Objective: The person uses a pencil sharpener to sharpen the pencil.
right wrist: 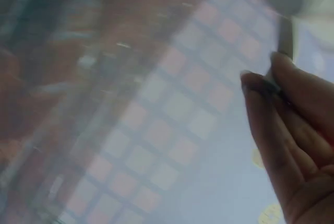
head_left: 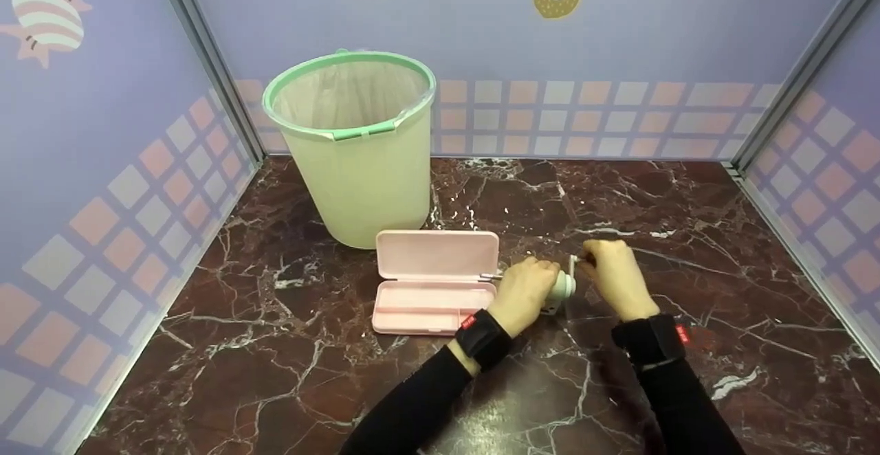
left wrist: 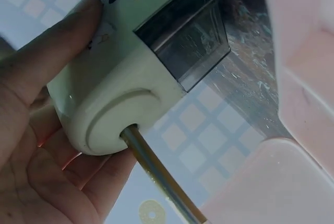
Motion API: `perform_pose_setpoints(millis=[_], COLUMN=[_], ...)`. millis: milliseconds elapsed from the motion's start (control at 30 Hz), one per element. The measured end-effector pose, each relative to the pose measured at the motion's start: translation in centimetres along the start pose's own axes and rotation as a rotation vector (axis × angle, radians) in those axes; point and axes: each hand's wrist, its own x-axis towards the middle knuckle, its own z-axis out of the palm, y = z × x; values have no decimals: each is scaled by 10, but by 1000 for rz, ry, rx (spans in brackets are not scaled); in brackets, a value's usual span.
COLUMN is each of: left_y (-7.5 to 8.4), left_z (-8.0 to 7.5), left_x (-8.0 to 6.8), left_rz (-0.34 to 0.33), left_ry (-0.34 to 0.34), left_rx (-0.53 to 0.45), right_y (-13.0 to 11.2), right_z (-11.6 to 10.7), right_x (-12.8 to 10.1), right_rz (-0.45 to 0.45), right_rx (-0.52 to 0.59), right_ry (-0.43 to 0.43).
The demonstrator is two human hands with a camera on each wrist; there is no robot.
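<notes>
A pale green-and-white pencil sharpener (head_left: pixel 564 287) stands on the marble table just right of an open pink pencil case (head_left: pixel 433 283). My left hand (head_left: pixel 528 289) grips the sharpener's body; in the left wrist view its fingers (left wrist: pixel 47 72) wrap the sharpener (left wrist: pixel 120 93), whose dark clear drawer (left wrist: pixel 188 36) shows. A thin pencil (head_left: pixel 489 277) sticks out of its left end, and the pencil (left wrist: pixel 159 174) enters the round front. My right hand (head_left: pixel 608 266) pinches the small crank handle (head_left: pixel 573 262) on the sharpener's right side. The right wrist view is blurred, with fingertips (right wrist: pixel 261 93) against the handle (right wrist: pixel 286 41).
A light green bin (head_left: pixel 354 146) with a liner stands behind the pencil case at the back left. Patterned walls close in the dark marble table (head_left: pixel 687 235) on the left, back and right.
</notes>
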Motion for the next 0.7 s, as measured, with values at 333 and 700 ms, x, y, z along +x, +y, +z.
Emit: perform_pose_setpoints(millis=[333, 700], left_y=[-1, -2], left_z=[0, -1], left_x=[2, 2], left_rz=[-35, -42], left_ry=[-87, -118], left_rx=[24, 6], right_y=[12, 14], right_z=[28, 31], right_x=[-1, -3], right_rz=[21, 22], right_rx=[-19, -36], right_ry=[-81, -166])
